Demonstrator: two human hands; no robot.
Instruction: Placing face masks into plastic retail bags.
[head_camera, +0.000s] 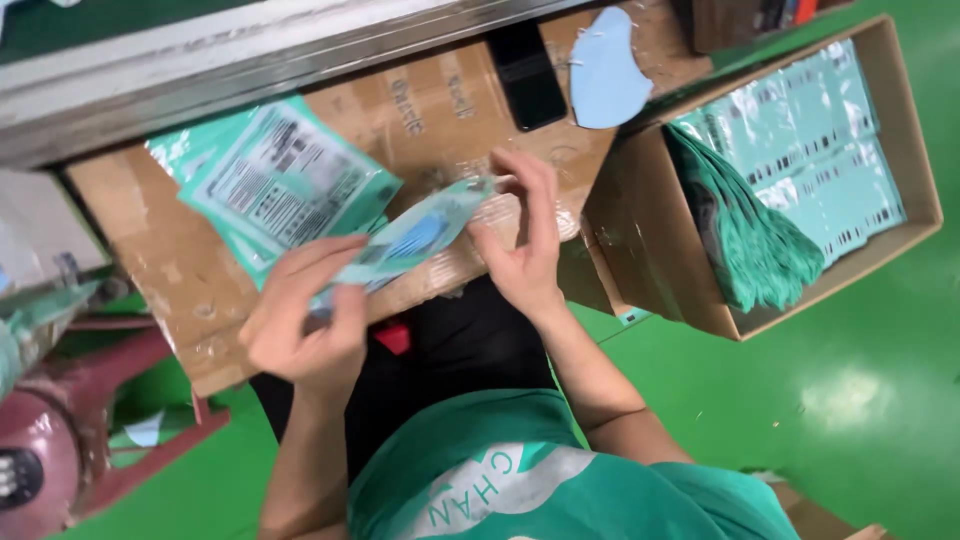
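Both my hands hold one flat, teal plastic pouch (415, 237) with a blue item inside, above a cardboard-covered work surface (180, 270). My left hand (305, 315) pinches the pouch's near end. My right hand (525, 235) grips its far end, fingers raised along the edge. A stack of the same teal printed pouches (280, 180) lies on the cardboard just left of the held one. A loose blue face mask (607, 70) rests at the far edge of the surface.
A black phone (527, 75) lies beside the mask. An open cardboard box (905, 130) at right holds packed pouches, with a fanned bundle of green pouches (750, 240) at its near side. A red stool (120, 400) stands at left on the green floor (820, 400).
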